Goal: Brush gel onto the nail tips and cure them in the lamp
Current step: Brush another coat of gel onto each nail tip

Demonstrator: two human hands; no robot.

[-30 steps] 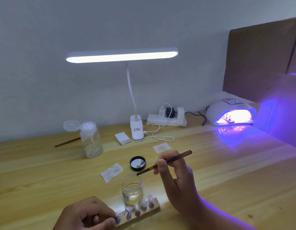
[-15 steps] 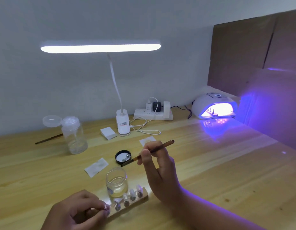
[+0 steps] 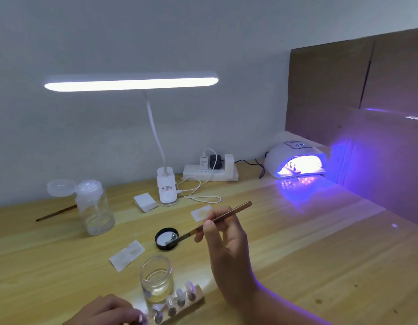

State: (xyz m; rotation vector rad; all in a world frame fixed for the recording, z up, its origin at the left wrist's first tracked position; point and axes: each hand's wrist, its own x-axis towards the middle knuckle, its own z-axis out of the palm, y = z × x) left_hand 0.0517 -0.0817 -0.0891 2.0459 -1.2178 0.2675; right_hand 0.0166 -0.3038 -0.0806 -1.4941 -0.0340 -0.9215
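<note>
Two hands and one arm show. The right hand (image 3: 226, 245) is near 5 o'clock, with a bare wrist and a long bare forearm behind it. A thin purple glow lines the forearm's edge. The left hand (image 3: 105, 310) is at 6 o'clock, cut off at the bottom, so only its knuckles and fingers show.

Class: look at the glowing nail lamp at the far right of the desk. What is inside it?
Inside the nail lamp, a small holder with a few upright pegs stands in the purple glow. The lamp's white dome covers the back of the chamber.
</note>
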